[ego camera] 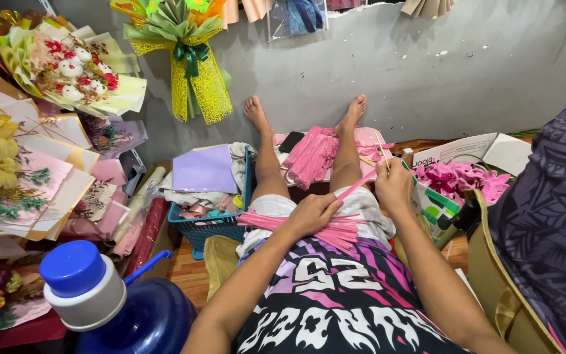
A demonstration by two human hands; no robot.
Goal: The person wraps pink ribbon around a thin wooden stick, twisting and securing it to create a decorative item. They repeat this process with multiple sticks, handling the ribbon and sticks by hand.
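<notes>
Left hand (312,213) rests on lap, fingers closed over a bundle of pink strips (335,231) fanned across the thighs. Right hand (393,185) raised, fingers pinched shut on one pink strip (356,185) and a thin wooden stick (382,152). Blue basket (207,229) just beside left knee.

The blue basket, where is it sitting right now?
In the head view, the blue basket sits on the floor left of the person's legs, holding a purple sheet.
</notes>
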